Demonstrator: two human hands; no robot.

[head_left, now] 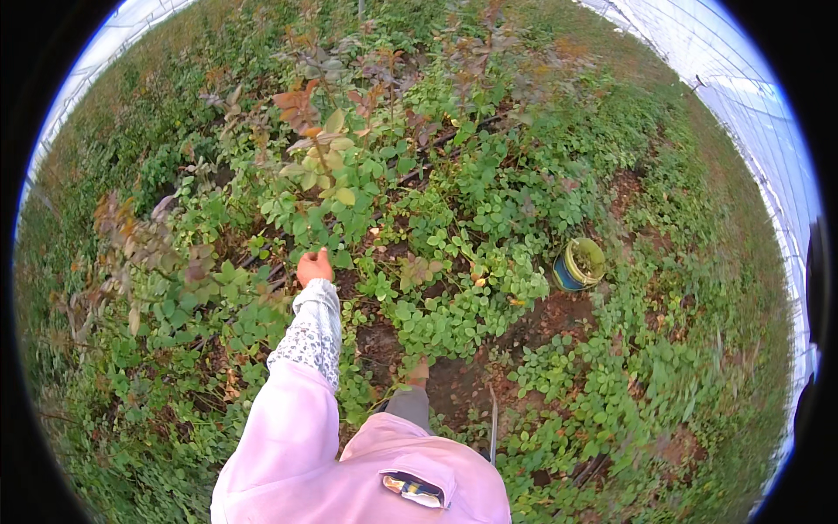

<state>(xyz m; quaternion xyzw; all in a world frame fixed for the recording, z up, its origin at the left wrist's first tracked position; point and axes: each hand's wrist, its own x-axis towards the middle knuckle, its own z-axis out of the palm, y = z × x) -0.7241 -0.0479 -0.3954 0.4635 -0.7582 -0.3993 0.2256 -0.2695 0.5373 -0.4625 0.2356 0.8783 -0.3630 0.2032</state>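
Left of the yellow-rimmed bucket (567,278), the left hand (314,268) is resting at the lower leaves of a rose shoot (325,155); its fingers are lying bent together — whether they are pinching a stem, I cannot tell; the shoot is standing beyond and left of the bucket — a pink jacket (297,437) is showing nearer, also leftward of it.

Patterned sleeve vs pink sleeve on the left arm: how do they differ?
Colour: the patterned sleeve is white with dark markings; the pink sleeve is plain.
Position: the patterned sleeve sits toward the left hand, while the pink sleeve sits farther up the arm.
Width: the patterned sleeve looks narrower, the pink sleeve broader.
Shared: both cover the same arm, which reaches toward the leaves.
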